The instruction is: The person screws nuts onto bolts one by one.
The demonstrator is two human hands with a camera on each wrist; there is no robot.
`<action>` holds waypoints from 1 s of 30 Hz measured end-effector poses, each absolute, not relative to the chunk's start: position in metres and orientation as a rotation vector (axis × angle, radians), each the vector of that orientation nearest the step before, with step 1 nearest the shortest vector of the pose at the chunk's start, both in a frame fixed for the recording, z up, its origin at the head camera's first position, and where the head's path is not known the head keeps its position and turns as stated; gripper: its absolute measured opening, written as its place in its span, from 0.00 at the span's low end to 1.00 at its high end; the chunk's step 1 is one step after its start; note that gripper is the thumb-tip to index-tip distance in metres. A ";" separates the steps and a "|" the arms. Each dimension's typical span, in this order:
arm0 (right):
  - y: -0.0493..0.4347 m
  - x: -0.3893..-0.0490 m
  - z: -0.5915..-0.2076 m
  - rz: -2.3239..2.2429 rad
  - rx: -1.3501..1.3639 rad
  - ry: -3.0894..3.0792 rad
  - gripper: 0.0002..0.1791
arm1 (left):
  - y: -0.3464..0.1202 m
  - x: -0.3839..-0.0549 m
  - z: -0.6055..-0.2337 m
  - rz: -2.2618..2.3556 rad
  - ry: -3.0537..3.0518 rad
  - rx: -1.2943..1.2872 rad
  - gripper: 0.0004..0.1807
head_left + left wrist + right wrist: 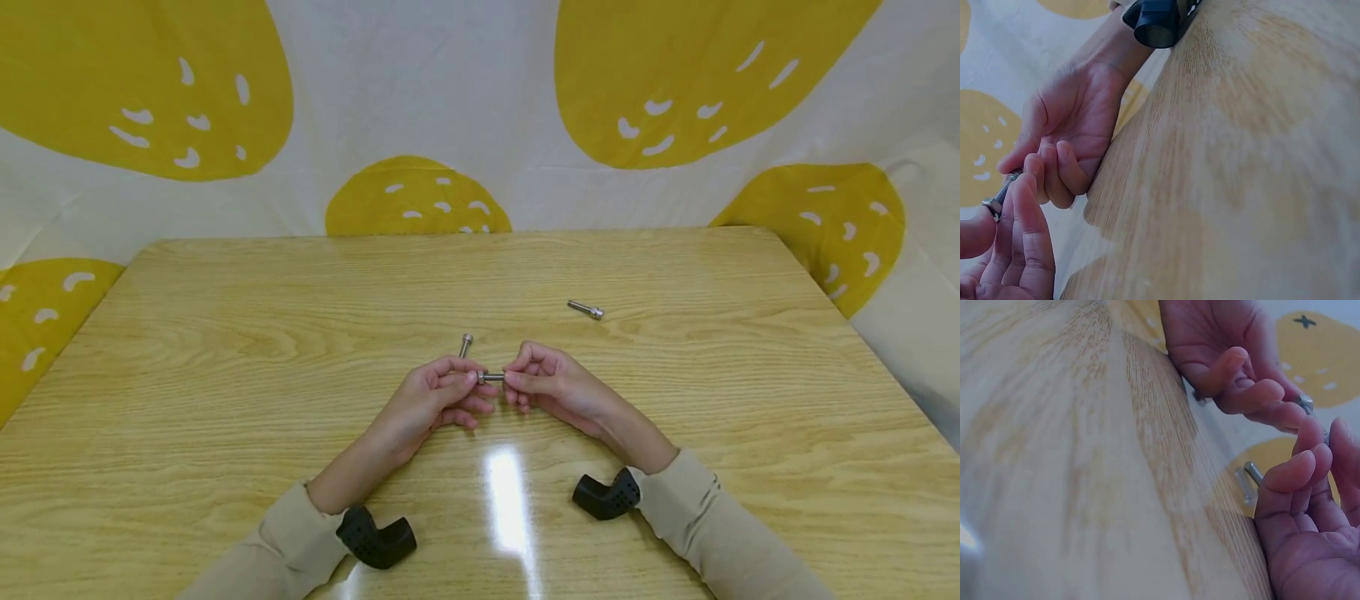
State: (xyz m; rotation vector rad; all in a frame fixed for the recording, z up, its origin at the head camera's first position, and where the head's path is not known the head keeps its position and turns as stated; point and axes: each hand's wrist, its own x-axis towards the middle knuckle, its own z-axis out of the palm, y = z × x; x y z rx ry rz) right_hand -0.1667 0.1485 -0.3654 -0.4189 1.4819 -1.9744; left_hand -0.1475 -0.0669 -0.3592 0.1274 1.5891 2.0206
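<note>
Between the fingertips of both hands lies a silvery bolt (493, 377), held level above the table. My left hand (442, 396) pinches its left end with thumb and forefinger, where a nut (992, 206) shows beside the thumb. My right hand (558, 390) pinches the other end, its fingertips hiding most of it. In the left wrist view the threaded shank (1002, 192) is bare between the two hands. Just beyond the left hand a second bolt (467, 343) lies on the table, partly hidden by the fingers.
Farther back and to the right, a third bolt (587, 310) rests on the wooden table (262, 333). A white cloth (420, 83) with yellow shapes hangs behind the table's far edge. Black wrist mounts (378, 542) sit by both sleeves.
</note>
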 end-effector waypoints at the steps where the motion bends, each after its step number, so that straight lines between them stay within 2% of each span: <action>1: 0.149 -0.167 -0.365 -1.974 -0.414 1.483 0.05 | -0.067 -0.148 -0.360 2.020 1.586 0.133 0.15; 9: 0.148 -0.167 -0.365 -1.971 -0.415 1.487 0.04 | -0.066 -0.147 -0.359 2.040 1.606 0.084 0.14; 18: 0.147 -0.167 -0.365 -1.969 -0.413 1.507 0.07 | -0.064 -0.146 -0.358 2.055 1.637 0.061 0.19; 30: 0.148 -0.166 -0.365 -1.947 -0.436 1.546 0.07 | -0.061 -0.146 -0.358 2.055 1.685 0.032 0.18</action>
